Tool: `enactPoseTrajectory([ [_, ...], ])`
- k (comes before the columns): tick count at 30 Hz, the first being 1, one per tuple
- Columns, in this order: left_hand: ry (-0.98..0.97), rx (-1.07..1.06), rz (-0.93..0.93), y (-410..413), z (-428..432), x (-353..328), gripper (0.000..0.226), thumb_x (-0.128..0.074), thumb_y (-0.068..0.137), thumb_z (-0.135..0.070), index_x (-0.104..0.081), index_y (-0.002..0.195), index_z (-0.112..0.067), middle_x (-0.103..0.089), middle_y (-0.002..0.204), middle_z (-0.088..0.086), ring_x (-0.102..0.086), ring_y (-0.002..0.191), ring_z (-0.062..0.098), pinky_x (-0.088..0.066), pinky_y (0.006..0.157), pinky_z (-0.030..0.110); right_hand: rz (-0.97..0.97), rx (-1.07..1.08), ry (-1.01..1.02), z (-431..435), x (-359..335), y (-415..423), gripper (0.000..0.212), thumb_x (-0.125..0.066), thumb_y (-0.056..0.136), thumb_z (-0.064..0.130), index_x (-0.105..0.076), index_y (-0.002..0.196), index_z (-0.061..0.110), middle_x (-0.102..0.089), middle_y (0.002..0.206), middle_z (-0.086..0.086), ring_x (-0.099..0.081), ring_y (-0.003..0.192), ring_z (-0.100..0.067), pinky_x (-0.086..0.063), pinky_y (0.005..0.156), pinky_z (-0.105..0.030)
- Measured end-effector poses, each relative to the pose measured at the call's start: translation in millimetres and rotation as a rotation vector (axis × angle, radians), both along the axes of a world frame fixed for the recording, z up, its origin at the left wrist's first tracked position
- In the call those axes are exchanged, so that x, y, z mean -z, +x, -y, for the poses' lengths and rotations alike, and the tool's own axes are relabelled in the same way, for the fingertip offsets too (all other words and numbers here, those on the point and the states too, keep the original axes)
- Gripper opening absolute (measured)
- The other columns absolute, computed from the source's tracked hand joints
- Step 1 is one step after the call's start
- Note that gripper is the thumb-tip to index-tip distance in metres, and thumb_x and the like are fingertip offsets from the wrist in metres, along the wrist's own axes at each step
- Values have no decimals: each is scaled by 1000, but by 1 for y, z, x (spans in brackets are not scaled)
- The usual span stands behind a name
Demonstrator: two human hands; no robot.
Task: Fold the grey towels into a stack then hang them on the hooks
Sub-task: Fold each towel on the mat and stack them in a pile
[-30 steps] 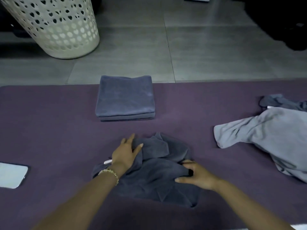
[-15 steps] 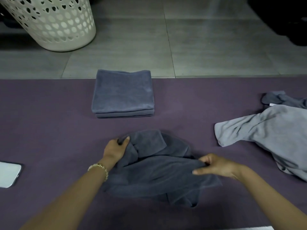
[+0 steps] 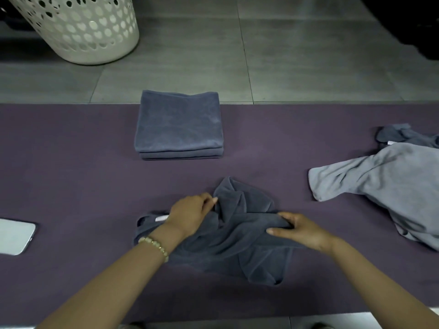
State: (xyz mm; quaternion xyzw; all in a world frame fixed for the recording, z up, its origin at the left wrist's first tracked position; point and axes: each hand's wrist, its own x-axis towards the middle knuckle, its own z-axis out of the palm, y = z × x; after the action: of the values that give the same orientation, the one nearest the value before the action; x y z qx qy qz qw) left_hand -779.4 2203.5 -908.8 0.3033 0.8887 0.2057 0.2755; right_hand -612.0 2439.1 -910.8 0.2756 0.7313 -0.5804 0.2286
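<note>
Folding stage: towel [image 3: 240, 236] lies crumpled at lower centre of the frame on the table [image 3: 71, 162], not yet spread flat. This is judged an early step for this piece.
Left hand [image 3: 190, 214]: fingers [image 3: 206, 200] curled, pinching a bunched fold near the towel's upper edge. The forearm lies across the towel's left part.
Right hand [image 3: 301, 231]: fingers [image 3: 285, 218] and thumb clamped on a ridge of cloth at the towel's right side.
Stack [image 3: 179, 124]: folded towels at upper centre, well apart from both hands, with the far side at the table's far edge.
Still unfolded: pale towel [image 3: 380, 181] at right of frame, with a darker one [image 3: 399, 134] just behind it.
Hooks: not in view.
Risk, skewed fold: both grips sit on mid-cloth bunches rather than corners, so pulling apart from here would probably leave twists and uneven edges.
Risk, trapped cloth: the corner bearing the tag [image 3: 161, 218] lies beside the left wrist, and a forearm resting on the towel could resist spreading.
Risk, toppled stack: a wide shake or a forward sweep could push the stack over the far edge.
Risk, mismatched size: a hasty fold may not match the stack's outline.
</note>
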Motion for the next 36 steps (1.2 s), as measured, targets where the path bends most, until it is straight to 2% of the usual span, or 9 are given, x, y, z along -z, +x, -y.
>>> enactPoseTrajectory([
  [3, -12, -108, 83, -1, -18, 4, 52, -32, 99, -47, -45, 138, -15, -55, 135, 9, -50, 124, 27, -38, 103, 31, 71, -59, 48, -12, 1, 18, 25, -78, 76, 26, -69, 96, 13, -73, 91, 5, -66, 82, -3, -49, 73, -13],
  [7, -41, -100, 286, 1, -31, 18, 53, -34, 99, -47, -48, 135, -11, -53, 137, 8, -49, 125, 25, -36, 105, 30, 127, -111, 43, -25, -1, 37, 14, -80, 71, 27, -70, 72, 18, -64, 66, 11, -56, 67, -2, -44, 68, -15],
  [10, 64, -148, 242, 2, -33, 24, 35, -45, 98, -39, -61, 83, -12, -65, 87, 2, -58, 86, 16, -40, 75, 25, 60, -28, 34, -31, -8, 42, 37, -78, 64, 48, -71, 77, 14, -63, 72, 5, -56, 70, -1, -46, 69, -18],
  [13, 238, -284, 206, 1, -29, 17, 50, -52, 95, -37, -42, 53, -12, -43, 55, -3, -40, 57, 10, -33, 58, 27, -24, 124, -29, -32, -19, 38, 41, -72, 76, 48, -63, 87, 9, -51, 74, -4, -52, 71, -7, -52, 62, -22],
  [16, 373, -314, 234, -7, -27, -4, 52, -51, 95, -39, -59, 69, 5, -55, 67, 1, -50, 65, 9, -46, 66, 30, -68, 141, -76, -30, -38, 29, 35, -66, 82, 44, -60, 91, 11, -45, 84, -8, -45, 78, -19, -51, 58, -21],
  [20, 547, -369, 320, -14, -30, -60, 57, -49, 95, -41, -57, 76, 12, -55, 74, 5, -50, 70, 12, -44, 68, 25, -72, 121, -149, -20, -76, 16, 2, -60, 91, 10, -62, 92, 10, -61, 90, -11, -63, 81, -8, -54, 69, -19],
  [26, 732, -312, 215, -14, -21, -168, 53, -46, 98, -33, -56, 75, 14, -61, 75, 10, -56, 69, 10, -46, 65, 23, -121, -41, 48, 0, -163, 2, 13, -71, 80, -1, -67, 82, 11, -69, 82, -9, -62, 79, -22, -51, 67, -21],
  [31, 732, -196, 234, 4, -6, -251, 58, -44, 89, -50, -49, 67, 4, -48, 68, 10, -44, 64, 19, -39, 63, 33, -319, -225, 79, 30, -290, 8, 10, -68, 85, 6, -71, 94, 9, -73, 82, 9, -64, 77, 0, -49, 73, -13],
  [36, 756, 9, 277, 53, -8, -330, 53, -44, 88, -49, -48, 68, -1, -45, 66, 8, -41, 64, 14, -34, 64, 31, -538, -306, 146, 61, -402, 16, 17, -63, 89, 6, -70, 104, 7, -73, 102, 0, -65, 97, -4, -48, 84, -16],
])
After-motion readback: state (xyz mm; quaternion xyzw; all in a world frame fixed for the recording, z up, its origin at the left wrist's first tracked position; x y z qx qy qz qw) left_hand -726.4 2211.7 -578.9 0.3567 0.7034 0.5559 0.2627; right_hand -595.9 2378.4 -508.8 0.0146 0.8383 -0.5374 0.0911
